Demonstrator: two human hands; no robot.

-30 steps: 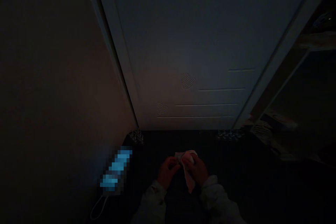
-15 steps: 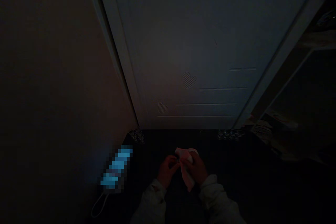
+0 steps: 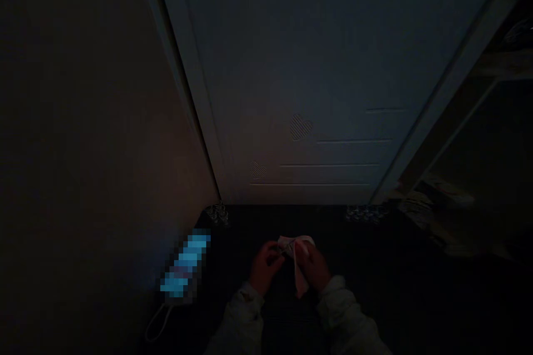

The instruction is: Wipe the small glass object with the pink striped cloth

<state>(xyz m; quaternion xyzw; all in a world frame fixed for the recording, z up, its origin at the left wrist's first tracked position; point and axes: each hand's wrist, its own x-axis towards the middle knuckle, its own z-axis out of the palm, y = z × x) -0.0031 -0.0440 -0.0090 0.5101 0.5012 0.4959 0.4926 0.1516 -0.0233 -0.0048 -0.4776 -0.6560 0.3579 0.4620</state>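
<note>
In the low light, my right hand [image 3: 316, 270] grips a pale pink cloth [image 3: 300, 283]. One end of it hangs down below the fingers, and another part spreads up and to the left. Close by on the left, my left hand [image 3: 262, 270] has thumb and fingers curled into a pinch at the cloth's left edge. A small thin object [image 3: 286, 248] shows faintly between the hands, against the cloth; its kind is too dark to make out. Both hands are above a black surface [image 3: 287, 324].
Small shiny metal pieces stand in clusters at the back left [image 3: 218, 214] and back right [image 3: 366, 213]. A pixelated, blue-lit device [image 3: 185, 263] with a white loop of cord [image 3: 155, 333] lies left. Behind rises a pale panel [image 3: 333, 66] with embossed hearts; a wall [image 3: 83, 150] borders the left.
The cloth has shifted and refolded in my right hand, and its hanging end is narrower. More of the thin object now shows between the hands. Both arms stay nearly in place.
</note>
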